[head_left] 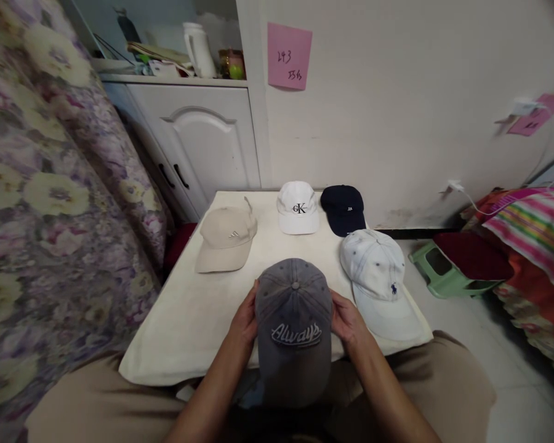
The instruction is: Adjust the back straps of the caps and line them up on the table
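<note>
A grey baseball cap [293, 307] with "Always" stitched on its front is held over the table's near edge, its brim toward me. My left hand [247, 314] grips its left side and my right hand [346, 317] its right side; the fingertips of both are partly hidden by the cap. Beyond it lie a beige cap [226, 240] on the left, a white cap [298, 206] with black "CK" letters at the back, and a navy cap [344, 209] beside that. A pale blue-white cap [381, 280] rests near my right hand.
A cream cloth covers the table [189, 332]. Floral curtain [60, 215] hangs on the left, beside a white cabinet [198, 135]. A green stool [447, 271] stands right of the table, near a bed [545, 246]. A pink note [289, 56] is on the wall.
</note>
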`<control>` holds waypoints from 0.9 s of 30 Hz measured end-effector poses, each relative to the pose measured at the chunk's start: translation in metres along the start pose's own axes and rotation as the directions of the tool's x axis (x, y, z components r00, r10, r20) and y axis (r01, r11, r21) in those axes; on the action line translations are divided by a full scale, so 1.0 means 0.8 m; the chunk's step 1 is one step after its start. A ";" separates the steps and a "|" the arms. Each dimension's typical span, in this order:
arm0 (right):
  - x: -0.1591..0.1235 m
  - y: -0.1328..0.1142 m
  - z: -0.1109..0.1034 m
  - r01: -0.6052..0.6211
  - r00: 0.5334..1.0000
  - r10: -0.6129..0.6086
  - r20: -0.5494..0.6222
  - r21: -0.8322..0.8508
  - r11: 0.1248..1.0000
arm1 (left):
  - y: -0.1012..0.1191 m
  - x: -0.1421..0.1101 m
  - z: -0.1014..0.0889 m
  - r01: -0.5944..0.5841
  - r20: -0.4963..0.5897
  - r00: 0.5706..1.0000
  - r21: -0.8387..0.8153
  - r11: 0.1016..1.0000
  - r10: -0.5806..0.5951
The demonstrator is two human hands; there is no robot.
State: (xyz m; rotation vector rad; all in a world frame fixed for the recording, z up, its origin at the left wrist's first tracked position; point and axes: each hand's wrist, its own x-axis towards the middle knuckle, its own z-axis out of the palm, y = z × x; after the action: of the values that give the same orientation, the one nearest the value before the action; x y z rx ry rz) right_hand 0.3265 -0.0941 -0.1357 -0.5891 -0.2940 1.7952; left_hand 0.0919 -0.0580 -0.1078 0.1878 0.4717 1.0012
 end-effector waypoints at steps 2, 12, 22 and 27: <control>0.000 0.000 -0.002 0.000 1.000 0.000 -0.006 0.005 1.000 | 0.000 0.000 0.000 0.006 -0.001 1.000 -0.005 1.000 -0.006; -0.002 -0.003 0.004 -0.016 0.999 0.017 -0.033 0.002 1.000 | 0.009 -0.007 -0.003 0.041 0.053 0.998 0.036 0.999 -0.043; -0.010 -0.007 0.018 -0.030 0.999 0.029 -0.016 -0.087 0.996 | 0.015 -0.011 -0.014 -0.029 0.165 0.986 0.049 0.998 0.021; -0.012 -0.006 0.021 -0.059 0.998 0.059 -0.006 -0.133 0.989 | 0.016 -0.019 -0.020 -0.032 0.199 0.980 0.051 0.998 0.021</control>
State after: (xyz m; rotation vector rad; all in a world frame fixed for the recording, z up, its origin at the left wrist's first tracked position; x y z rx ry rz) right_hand 0.3239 -0.0999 -0.1170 -0.7004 -0.4014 1.8412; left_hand 0.0679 -0.0651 -0.1131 0.3398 0.3143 0.9851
